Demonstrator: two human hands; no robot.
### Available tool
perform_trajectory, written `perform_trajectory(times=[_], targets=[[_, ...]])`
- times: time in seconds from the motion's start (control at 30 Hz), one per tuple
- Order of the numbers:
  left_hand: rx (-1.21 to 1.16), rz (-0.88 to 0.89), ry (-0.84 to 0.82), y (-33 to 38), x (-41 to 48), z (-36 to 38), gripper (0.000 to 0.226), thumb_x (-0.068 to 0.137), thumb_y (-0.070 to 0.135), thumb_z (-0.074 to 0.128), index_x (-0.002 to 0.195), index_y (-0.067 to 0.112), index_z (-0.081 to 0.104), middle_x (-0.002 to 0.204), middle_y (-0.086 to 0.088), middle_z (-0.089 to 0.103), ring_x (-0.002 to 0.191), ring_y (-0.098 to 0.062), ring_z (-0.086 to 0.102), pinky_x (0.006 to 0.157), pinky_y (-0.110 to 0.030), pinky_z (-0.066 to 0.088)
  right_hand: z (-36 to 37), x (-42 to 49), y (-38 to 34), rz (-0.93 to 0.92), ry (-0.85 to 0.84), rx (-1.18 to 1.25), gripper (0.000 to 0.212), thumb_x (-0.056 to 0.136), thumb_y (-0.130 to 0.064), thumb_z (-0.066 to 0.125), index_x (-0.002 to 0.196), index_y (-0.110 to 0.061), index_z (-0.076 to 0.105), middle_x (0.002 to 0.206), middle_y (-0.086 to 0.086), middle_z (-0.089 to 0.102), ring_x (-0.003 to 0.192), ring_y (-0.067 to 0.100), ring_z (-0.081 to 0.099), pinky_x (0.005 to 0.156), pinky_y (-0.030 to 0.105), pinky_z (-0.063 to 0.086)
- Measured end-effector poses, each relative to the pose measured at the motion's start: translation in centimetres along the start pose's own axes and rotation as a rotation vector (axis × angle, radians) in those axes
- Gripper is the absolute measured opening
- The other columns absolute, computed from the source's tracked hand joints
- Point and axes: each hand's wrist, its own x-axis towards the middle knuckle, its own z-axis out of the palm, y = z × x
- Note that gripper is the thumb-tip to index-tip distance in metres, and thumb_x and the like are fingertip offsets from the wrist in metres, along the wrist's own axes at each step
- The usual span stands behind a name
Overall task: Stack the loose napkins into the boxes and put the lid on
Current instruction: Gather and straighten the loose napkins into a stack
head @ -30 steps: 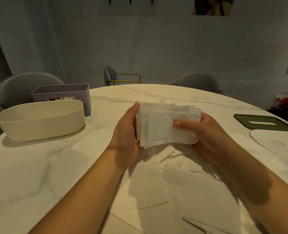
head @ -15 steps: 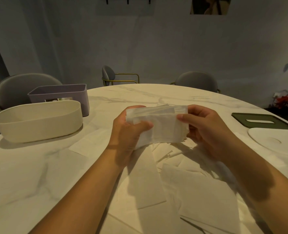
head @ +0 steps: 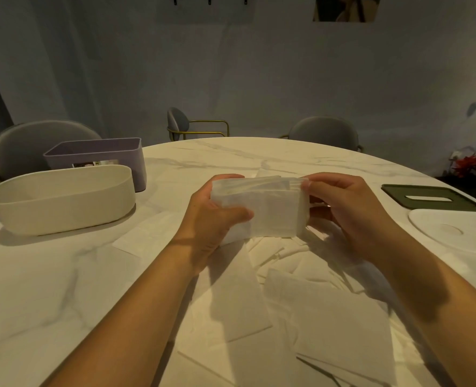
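Note:
A stack of white napkins [head: 273, 210] is held upright above the table between both hands. My left hand [head: 211, 219] grips its left end, thumb across the front. My right hand [head: 351, 213] pinches its right end with curled fingers. Loose napkins [head: 315, 308] lie scattered on the table under and in front of my hands. A cream oval box [head: 58, 202] stands open at the left, with a purple box [head: 97, 157] right behind it. A dark green lid [head: 432, 198] with a slot and a white oval lid [head: 454, 230] lie at the right.
The round white marble table [head: 35, 289] fills the view. Grey chairs [head: 323, 132] stand around its far side. Red flowers [head: 474, 166] sit beyond the right edge. A single napkin [head: 136, 241] lies near the cream box.
The stack has been squared up and shifted a little to the right. My left thumb has come round its front, and my right fingers moved to pinch its right edge.

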Motion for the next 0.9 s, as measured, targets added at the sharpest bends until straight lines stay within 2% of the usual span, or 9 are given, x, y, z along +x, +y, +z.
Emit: perform_trajectory(times=[0.07, 0.17, 0.27, 0.33, 0.5, 0.6, 0.73, 0.8, 0.9], targets=[[0.047, 0.019, -0.014, -0.02, -0.03, 0.05, 0.041, 0.081, -0.002, 0.066, 0.098, 0.033, 0.053, 0.102, 0.006, 0.058, 0.096, -0.016, 0.056, 0.083, -0.031, 0.055, 0.13, 0.05, -0.02, -0.026, -0.022, -0.007, 0.014, 0.091, -0.021, 0.058, 0.085, -0.032, 0.065, 0.093, -0.010, 0.067, 0.089, 0.016, 0.064, 0.060, 0.016, 0.054], [0.098, 0.058, -0.027, -0.04, -0.08, 0.27, 0.044, 0.080, -0.003, 0.067, 0.095, 0.035, 0.051, 0.099, 0.012, 0.057, 0.093, -0.011, 0.057, 0.073, -0.019, 0.054, 0.31, 0.03, 0.04, -0.076, -0.107, -0.024, 0.016, 0.088, -0.024, 0.061, 0.099, -0.035, 0.058, 0.106, -0.012, 0.060, 0.097, 0.014, 0.059, 0.061, 0.012, 0.052], [0.094, 0.086, -0.026, -0.10, -0.23, 0.51, 0.045, 0.079, -0.004, 0.068, 0.096, 0.035, 0.053, 0.098, 0.010, 0.059, 0.093, -0.012, 0.059, 0.078, -0.023, 0.054, 0.62, -0.18, 0.42, -0.119, -0.179, -0.123, 0.046, 0.080, -0.018, 0.069, 0.117, -0.036, 0.047, 0.109, -0.018, 0.052, 0.096, 0.011, 0.056, 0.061, 0.010, 0.051], [0.037, 0.095, -0.009, -0.06, -0.33, 0.49, 0.044, 0.078, -0.005, 0.068, 0.098, 0.032, 0.055, 0.098, 0.007, 0.061, 0.091, -0.014, 0.060, 0.074, -0.021, 0.056, 0.69, -0.25, 0.64, -0.141, -0.171, -0.173, 0.058, 0.078, -0.013, 0.072, 0.122, -0.037, 0.043, 0.106, -0.022, 0.050, 0.092, 0.009, 0.057, 0.059, 0.010, 0.050], [-0.061, 0.041, -0.080, 0.10, -0.36, 0.35, 0.054, 0.067, 0.000, 0.075, 0.107, 0.031, 0.056, 0.106, 0.001, 0.061, 0.102, -0.022, 0.059, 0.078, -0.030, 0.057, 0.29, -0.14, 0.30, -0.069, -0.187, -0.019, 0.056, 0.078, -0.006, 0.070, 0.118, -0.036, 0.046, 0.108, -0.014, 0.055, 0.095, 0.017, 0.060, 0.063, 0.018, 0.056], [-0.039, -0.010, -0.119, 0.19, -0.32, 0.49, 0.057, 0.073, -0.006, 0.071, 0.108, 0.034, 0.051, 0.112, 0.001, 0.056, 0.103, -0.022, 0.057, 0.077, -0.028, 0.058, 0.42, -0.31, 0.23, -0.057, -0.199, -0.059, 0.060, 0.079, -0.005, 0.070, 0.122, -0.037, 0.044, 0.107, -0.012, 0.054, 0.094, 0.018, 0.058, 0.063, 0.016, 0.055], [0.045, 0.053, -0.079, 0.36, -0.39, 0.77, 0.061, 0.070, 0.002, 0.076, 0.108, 0.039, 0.047, 0.122, 0.002, 0.050, 0.108, -0.024, 0.054, 0.081, -0.033, 0.057, 0.58, -0.44, 0.27, -0.141, -0.185, -0.078, 0.041, 0.081, -0.011, 0.068, 0.111, -0.035, 0.053, 0.108, -0.012, 0.057, 0.096, 0.016, 0.058, 0.063, 0.015, 0.054], [0.089, 0.104, -0.040, 0.46, -0.46, 0.87, 0.056, 0.075, 0.000, 0.074, 0.105, 0.039, 0.047, 0.118, 0.004, 0.051, 0.106, -0.023, 0.054, 0.080, -0.030, 0.056, 0.60, -0.50, 0.15, -0.188, -0.149, -0.093, 0.025, 0.084, -0.012, 0.065, 0.098, -0.032, 0.059, 0.105, -0.013, 0.059, 0.095, 0.015, 0.058, 0.061, 0.013, 0.052], [0.106, 0.163, -0.028, 0.50, -0.61, 0.85, 0.049, 0.076, -0.001, 0.071, 0.101, 0.035, 0.049, 0.109, 0.009, 0.055, 0.101, -0.019, 0.056, 0.076, -0.024, 0.057, 0.58, -0.42, 0.17, -0.232, -0.098, -0.131, 0.017, 0.085, -0.013, 0.064, 0.086, -0.030, 0.064, 0.102, -0.013, 0.062, 0.094, 0.013, 0.058, 0.061, 0.010, 0.051]])
